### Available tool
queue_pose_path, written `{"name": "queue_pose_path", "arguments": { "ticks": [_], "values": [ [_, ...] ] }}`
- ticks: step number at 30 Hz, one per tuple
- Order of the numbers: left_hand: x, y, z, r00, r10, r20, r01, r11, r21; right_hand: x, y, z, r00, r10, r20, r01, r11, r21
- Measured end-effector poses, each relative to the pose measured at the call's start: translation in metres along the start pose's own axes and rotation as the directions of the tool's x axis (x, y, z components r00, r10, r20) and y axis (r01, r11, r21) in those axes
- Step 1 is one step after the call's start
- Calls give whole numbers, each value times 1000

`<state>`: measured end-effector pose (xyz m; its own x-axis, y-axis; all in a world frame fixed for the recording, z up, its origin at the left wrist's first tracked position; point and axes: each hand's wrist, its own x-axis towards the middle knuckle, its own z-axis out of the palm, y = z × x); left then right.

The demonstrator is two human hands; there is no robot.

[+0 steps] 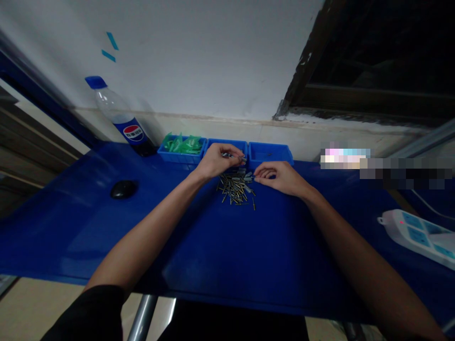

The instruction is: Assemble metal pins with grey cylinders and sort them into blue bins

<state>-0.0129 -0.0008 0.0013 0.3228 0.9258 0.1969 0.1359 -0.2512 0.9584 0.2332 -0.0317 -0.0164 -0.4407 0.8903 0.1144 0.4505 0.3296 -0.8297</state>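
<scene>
My left hand [219,160] is closed in a pinch above the pile, with a few small silvery metal pins [243,160] at its fingertips. On the blue table [227,255] below lies a loose heap of thin metal pins [232,189], some brassy, some dark, with a few greyer pieces at its upper right. My right hand [280,177] rests at the right edge of the heap, thumb and forefinger pressed together. Whatever is between those fingertips is too small to make out. Behind my left hand stands the middle blue bin [231,142], partly hidden.
A left blue bin [179,157] holds green plastic pieces [183,143]; a right blue bin [270,152] has a small speck inside. A Pepsi bottle [124,118] stands at the back left, near a black mouse [122,189]. A white power strip [419,237] lies at the right.
</scene>
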Motion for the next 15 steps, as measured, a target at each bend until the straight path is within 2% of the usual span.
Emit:
{"name": "queue_pose_path", "arguments": {
  "ticks": [4, 8, 11, 15],
  "values": [
    [5, -10, -5, 987, 23, -161, -14, 998, 58, -2, 6, 3, 978, 86, 192, -67, 992, -104],
    [7, -13, -7, 982, 51, -182, -35, 995, 91, -4, 1, 5, 956, 120, 269, -98, 991, -93],
    [5, -10, -9, 990, 71, -118, -54, 988, 143, -5, -3, 5, 949, 102, 299, -80, 993, -85],
    [2, -3, -8, 990, 88, 106, -115, 953, 280, -5, -2, 9, 952, 103, 290, -79, 993, -91]
  ]
}}
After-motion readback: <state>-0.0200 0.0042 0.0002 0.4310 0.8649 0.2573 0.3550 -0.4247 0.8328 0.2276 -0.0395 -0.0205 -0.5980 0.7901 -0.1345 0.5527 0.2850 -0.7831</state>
